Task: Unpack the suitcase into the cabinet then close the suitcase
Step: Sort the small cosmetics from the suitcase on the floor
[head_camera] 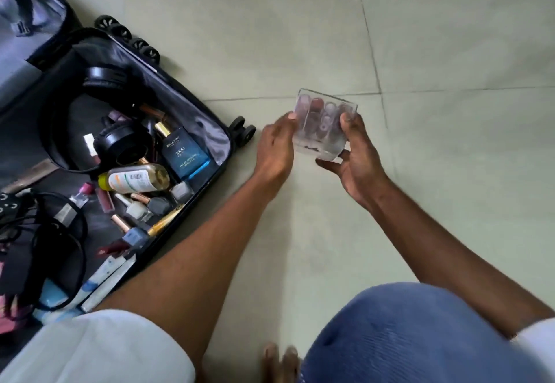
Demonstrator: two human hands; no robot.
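A dark suitcase [220, 157] lies open on the floor at the left. Inside it are black headphones [105, 78], a blue perfume bottle [184, 154], a yellow-capped bottle [136, 180], nail polishes, lipsticks and black cables [60, 232]. Right of the suitcase, above the floor, both hands hold a clear plastic box [322, 124] with several round pink and red items inside. My left hand [274, 150] grips its left side. My right hand [357, 157] grips its right side and underside. No cabinet is in view.
Pale green floor tiles [420, 52] spread to the right and beyond. The suitcase wheels [243, 132] point toward my hands. My blue-clad knee [420, 337] and a bare foot [280, 361] fill the bottom edge.
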